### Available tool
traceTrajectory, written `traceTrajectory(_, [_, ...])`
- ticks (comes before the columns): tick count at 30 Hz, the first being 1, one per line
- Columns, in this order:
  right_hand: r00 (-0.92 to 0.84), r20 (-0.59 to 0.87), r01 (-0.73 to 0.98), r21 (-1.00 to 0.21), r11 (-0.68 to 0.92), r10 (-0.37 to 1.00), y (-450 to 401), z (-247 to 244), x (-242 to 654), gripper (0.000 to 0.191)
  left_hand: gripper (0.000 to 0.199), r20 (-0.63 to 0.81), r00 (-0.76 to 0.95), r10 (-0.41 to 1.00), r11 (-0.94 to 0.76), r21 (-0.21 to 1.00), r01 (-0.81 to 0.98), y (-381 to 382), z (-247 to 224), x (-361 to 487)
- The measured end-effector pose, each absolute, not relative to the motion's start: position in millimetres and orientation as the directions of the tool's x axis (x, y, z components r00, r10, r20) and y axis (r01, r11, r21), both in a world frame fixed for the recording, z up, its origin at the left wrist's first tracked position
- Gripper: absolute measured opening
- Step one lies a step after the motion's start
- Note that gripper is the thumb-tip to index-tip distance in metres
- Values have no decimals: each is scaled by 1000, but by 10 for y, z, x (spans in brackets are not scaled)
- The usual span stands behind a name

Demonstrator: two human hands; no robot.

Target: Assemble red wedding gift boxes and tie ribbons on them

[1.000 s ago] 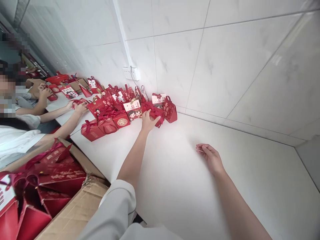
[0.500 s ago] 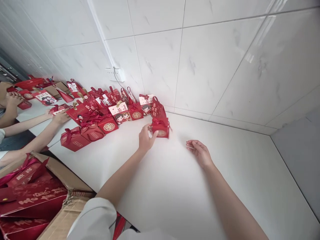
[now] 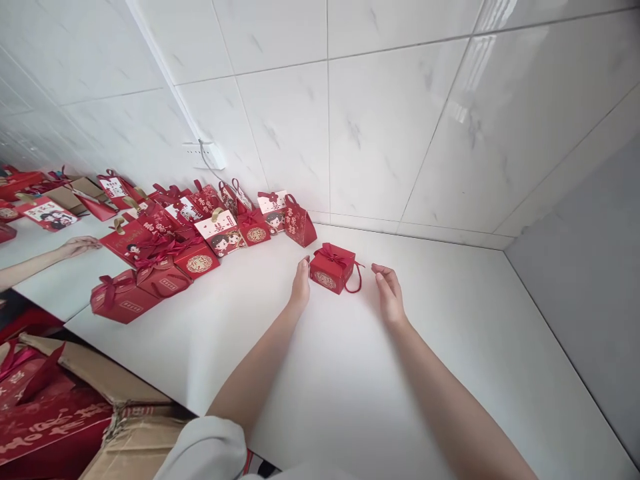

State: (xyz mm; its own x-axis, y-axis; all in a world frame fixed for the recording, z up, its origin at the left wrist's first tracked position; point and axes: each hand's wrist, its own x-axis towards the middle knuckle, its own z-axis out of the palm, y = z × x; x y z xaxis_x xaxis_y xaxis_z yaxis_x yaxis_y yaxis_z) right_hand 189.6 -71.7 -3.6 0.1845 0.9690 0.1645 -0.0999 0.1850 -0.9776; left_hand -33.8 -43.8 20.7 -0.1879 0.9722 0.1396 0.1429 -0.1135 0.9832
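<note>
A red gift box [image 3: 336, 268] with a ribbon bow on top and a gold round emblem on its front stands on the white table [image 3: 320, 373]. A dark red cord loop hangs off its right side. My left hand [image 3: 301, 285] is upright beside the box's left side, fingers stretched out; I cannot tell whether it touches. To the right, apart from the box and its cord, my right hand [image 3: 391, 293] is held with its fingers loosely curved and nothing in them.
Several red gift boxes [image 3: 200, 262] and bags crowd the table's left and back, by the tiled wall [image 3: 280, 133]. An open cardboard box [image 3: 145, 433] holding red packages stands at lower left. Another person's hand [image 3: 79, 245] reaches in from the left. A wall socket [image 3: 213, 155] has a cable.
My left hand has loosened from the red gift box, which now sits turned and nearer to me. The view has swung right. The other person's nearer hand has moved off the packages.
</note>
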Motion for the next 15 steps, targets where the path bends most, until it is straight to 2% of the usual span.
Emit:
traceTrajectory(4, [186,246,-58,-964,261,951,-761,28,1863,34,62,135,-147,980,-117,985,123,-493,117,-269])
traceTrajectory(6, [166,241,-85,-962,258,956,-771,51,1840,32,56,157,-164,974,-136,981,136,-560,126,-279])
traceTrajectory(10, [251,207,-134,-960,246,946,-780,61,1831,31,42,247,-231,941,-209,962,175,-661,201,-283])
traceTrajectory(15, [232,258,-113,-950,290,938,-809,51,1871,43,34,345,-111,932,-319,926,203,-772,271,-217])
